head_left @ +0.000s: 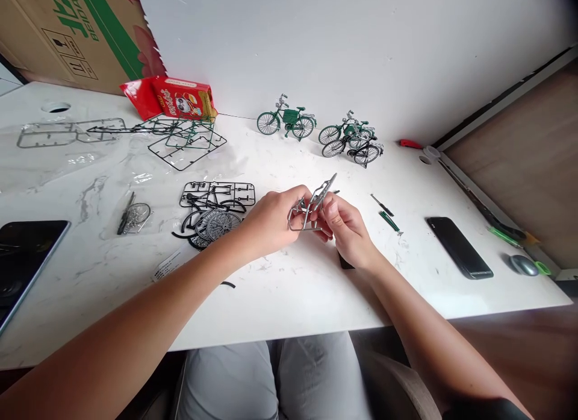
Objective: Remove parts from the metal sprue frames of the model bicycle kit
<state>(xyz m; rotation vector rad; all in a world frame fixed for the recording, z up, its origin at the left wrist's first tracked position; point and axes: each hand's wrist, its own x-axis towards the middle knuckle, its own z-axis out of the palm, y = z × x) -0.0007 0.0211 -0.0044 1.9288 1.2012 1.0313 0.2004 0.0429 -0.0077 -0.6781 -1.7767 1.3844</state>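
A silver-grey plastic parts frame (309,225) is held up over the table between both hands. My left hand (280,220) is closed round its left side, with the fingertips partly hidden behind it. From the right, my right hand (347,228) pinches the frame between thumb and fingers. Just left of my left hand lie a black parts frame (246,185) and black model-bicycle pieces, among them spoked wheels (222,225). A curved black piece (229,284) lies nearer the front edge. Under my right hand a dark flat object (345,262) partly shows.
Assembled model bicycles, one green (289,116) and one black (352,147) among them, stand at the back. Green tweezers (390,222), a small screwdriver (382,204) and a black phone (459,247) lie right. Left are a red packet (185,98), a tablet (27,257) and a bag of small parts (135,218).
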